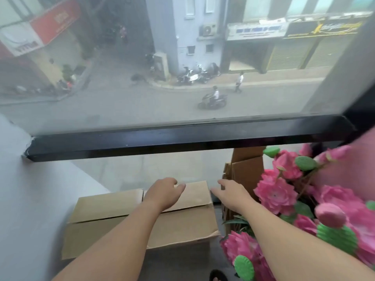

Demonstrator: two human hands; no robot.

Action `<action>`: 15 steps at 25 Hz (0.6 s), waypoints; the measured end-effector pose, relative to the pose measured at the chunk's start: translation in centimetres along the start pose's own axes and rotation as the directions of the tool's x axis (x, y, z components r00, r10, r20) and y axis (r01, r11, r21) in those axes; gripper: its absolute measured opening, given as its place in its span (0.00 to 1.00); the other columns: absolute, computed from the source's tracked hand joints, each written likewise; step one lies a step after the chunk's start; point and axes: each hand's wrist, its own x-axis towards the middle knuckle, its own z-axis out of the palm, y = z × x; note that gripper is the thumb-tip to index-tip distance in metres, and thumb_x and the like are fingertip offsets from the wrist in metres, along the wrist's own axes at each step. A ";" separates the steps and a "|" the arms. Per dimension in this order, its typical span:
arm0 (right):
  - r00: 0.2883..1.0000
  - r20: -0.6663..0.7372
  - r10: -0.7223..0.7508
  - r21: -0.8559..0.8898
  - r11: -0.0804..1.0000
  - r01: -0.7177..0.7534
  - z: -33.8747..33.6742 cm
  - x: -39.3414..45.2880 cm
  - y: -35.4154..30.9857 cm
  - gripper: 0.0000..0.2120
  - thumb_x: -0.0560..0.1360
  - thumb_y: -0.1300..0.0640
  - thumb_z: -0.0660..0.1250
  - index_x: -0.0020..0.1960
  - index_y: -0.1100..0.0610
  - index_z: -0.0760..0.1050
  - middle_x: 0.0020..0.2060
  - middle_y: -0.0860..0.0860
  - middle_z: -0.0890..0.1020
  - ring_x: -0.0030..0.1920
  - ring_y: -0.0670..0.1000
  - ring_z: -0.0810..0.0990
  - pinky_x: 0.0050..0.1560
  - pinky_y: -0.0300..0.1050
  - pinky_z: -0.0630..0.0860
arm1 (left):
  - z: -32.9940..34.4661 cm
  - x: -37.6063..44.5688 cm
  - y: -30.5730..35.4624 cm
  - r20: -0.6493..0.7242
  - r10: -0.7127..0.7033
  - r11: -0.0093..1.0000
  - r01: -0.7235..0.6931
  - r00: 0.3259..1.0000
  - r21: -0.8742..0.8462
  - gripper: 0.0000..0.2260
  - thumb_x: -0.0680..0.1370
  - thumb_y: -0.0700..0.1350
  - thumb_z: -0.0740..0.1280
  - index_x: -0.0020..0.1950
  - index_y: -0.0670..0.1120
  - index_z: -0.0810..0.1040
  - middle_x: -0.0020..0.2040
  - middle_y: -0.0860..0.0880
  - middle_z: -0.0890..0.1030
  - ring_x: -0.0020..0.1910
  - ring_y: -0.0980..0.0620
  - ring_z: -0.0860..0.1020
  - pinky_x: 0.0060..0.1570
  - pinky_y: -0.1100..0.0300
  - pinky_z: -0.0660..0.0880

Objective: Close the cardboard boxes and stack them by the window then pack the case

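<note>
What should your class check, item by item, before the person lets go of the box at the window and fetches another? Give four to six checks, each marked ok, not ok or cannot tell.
1. Box sits by the window: ok.
2. Top flaps folded down: ok, though the seam is untaped and a flap edge sits slightly raised.
3. Left hand rests on the lid: ok.
4. Right hand is clear of the box: cannot tell; it hovers at the right edge.
5. Flowers are out of the way: not ok, they crowd the right side.
6. Second box ready to stack: cannot tell; only flat cardboard shows.
</note>
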 end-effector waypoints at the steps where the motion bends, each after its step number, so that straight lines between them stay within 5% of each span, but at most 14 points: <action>1: 1.000 -0.027 0.015 0.036 0.999 -0.014 -1.0 -1.2 -0.2 0.31 0.79 0.39 0.60 0.77 0.54 0.67 0.73 0.53 0.72 0.73 0.57 0.69 0.70 0.50 0.66 | -1.0 -0.3 1.2 0.013 0.031 0.999 -0.031 0.999 0.010 0.22 0.78 0.60 0.58 0.57 0.47 0.82 0.58 0.47 0.83 0.58 0.46 0.78 0.56 0.53 0.75; 6: 0.962 -0.235 0.142 0.216 0.972 -0.091 -5.4 -8.7 -0.1 0.32 0.78 0.36 0.60 0.76 0.53 0.69 0.73 0.50 0.72 0.74 0.55 0.68 0.71 0.52 0.65 | -4.7 -2.2 6.6 0.098 0.241 0.970 -0.244 0.966 0.022 0.18 0.77 0.57 0.58 0.39 0.45 0.78 0.42 0.48 0.82 0.45 0.46 0.79 0.45 0.53 0.76; 11: 0.890 -0.366 0.272 0.314 0.936 -0.157 -5.0 -17.4 1.6 0.22 0.77 0.34 0.61 0.60 0.48 0.80 0.59 0.48 0.80 0.62 0.53 0.77 0.69 0.51 0.70 | -5.0 -4.6 11.0 0.163 0.467 0.872 -0.483 0.869 0.075 0.21 0.78 0.58 0.59 0.51 0.44 0.83 0.50 0.48 0.83 0.50 0.47 0.79 0.50 0.53 0.76; 13: 0.836 -0.415 0.359 0.384 0.902 -0.197 -3.9 -21.8 3.2 0.27 0.77 0.34 0.61 0.68 0.49 0.77 0.66 0.50 0.78 0.67 0.54 0.74 0.67 0.48 0.68 | -3.8 -6.4 13.3 0.236 0.539 0.816 -0.571 0.808 0.091 0.21 0.79 0.59 0.59 0.51 0.44 0.83 0.51 0.47 0.83 0.51 0.46 0.80 0.48 0.55 0.75; 15: 0.773 -0.458 0.439 0.428 0.871 -0.241 -3.0 -26.6 5.3 0.24 0.77 0.32 0.60 0.62 0.46 0.80 0.60 0.48 0.81 0.66 0.56 0.75 0.61 0.47 0.69 | -2.2 -9.1 16.0 0.316 0.603 0.745 -0.659 0.732 0.105 0.21 0.79 0.61 0.60 0.48 0.45 0.82 0.48 0.48 0.83 0.49 0.46 0.80 0.47 0.56 0.74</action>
